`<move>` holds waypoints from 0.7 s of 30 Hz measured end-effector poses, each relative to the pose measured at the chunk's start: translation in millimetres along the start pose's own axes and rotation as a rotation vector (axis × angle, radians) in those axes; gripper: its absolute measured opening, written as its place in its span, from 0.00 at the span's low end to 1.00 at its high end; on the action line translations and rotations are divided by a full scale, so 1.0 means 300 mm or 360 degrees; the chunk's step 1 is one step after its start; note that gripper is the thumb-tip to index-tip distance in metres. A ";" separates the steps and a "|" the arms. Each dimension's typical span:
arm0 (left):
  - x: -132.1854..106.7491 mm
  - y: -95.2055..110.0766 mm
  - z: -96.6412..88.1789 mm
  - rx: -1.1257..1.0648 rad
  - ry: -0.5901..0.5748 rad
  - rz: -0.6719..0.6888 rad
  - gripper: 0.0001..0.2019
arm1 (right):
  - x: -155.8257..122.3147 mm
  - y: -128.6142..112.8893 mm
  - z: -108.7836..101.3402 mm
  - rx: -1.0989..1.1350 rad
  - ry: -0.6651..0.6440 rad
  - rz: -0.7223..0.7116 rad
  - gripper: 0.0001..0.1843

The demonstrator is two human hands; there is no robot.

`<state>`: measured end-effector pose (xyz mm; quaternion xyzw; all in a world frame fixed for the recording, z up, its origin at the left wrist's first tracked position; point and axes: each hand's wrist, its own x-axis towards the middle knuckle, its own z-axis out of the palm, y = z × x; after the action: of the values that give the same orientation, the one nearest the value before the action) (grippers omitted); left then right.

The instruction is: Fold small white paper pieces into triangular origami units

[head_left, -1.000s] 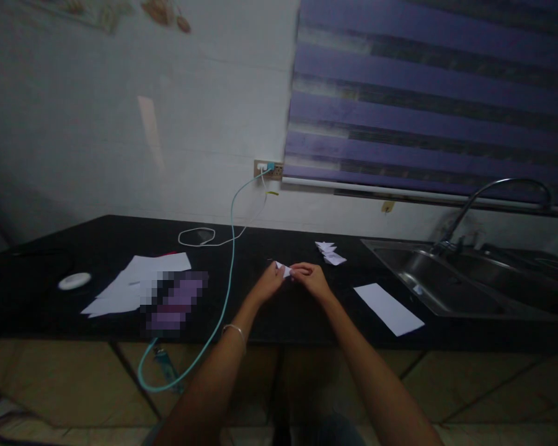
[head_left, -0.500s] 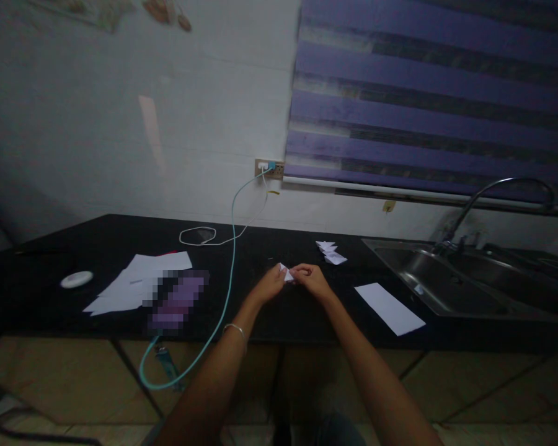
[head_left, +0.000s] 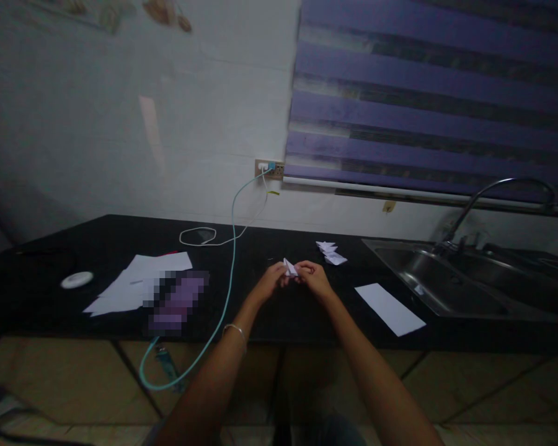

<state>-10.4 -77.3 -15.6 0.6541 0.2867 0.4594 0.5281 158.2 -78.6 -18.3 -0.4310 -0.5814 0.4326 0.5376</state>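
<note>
A small piece of folded white paper (head_left: 290, 269) is held between my two hands, just above the black counter. My left hand (head_left: 272, 279) pinches its left side, and my right hand (head_left: 313, 278) grips its right side with curled fingers. One pointed flap of the paper stands upward. Some fingertips are hidden behind the paper. Beyond my right hand lie several folded white paper pieces (head_left: 330, 253) in an overlapping group. A flat white paper strip (head_left: 390, 308) rests to the right of my right forearm.
White sheets (head_left: 134, 282) and a blurred purple object (head_left: 181, 300) lie on the left, near a white round object (head_left: 77, 280). A teal cable (head_left: 233, 260) loops over the counter's front edge from a wall socket (head_left: 270, 168). At right is a steel sink (head_left: 451, 282).
The folded paper has turned in my hands, so a pointed flap now stands up. My fingers have shifted around it, the right hand moving slightly right.
</note>
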 end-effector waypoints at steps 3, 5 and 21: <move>-0.001 0.009 -0.004 -0.0086 0.0003 0.0041 0.13 | 0.001 -0.006 -0.002 0.0129 -0.0016 0.0083 0.19; -0.006 0.013 -0.004 -0.0081 0.0032 0.0022 0.11 | -0.001 -0.012 -0.001 0.0179 -0.0027 0.0128 0.18; -0.019 0.028 0.004 0.0184 0.0079 -0.0122 0.11 | -0.015 -0.021 -0.001 -0.0071 -0.0191 0.0055 0.12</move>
<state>-12.5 -85.0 -9.4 0.6605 0.3507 0.4376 0.4993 158.5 -84.5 -13.3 -0.4262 -0.6146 0.4538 0.4845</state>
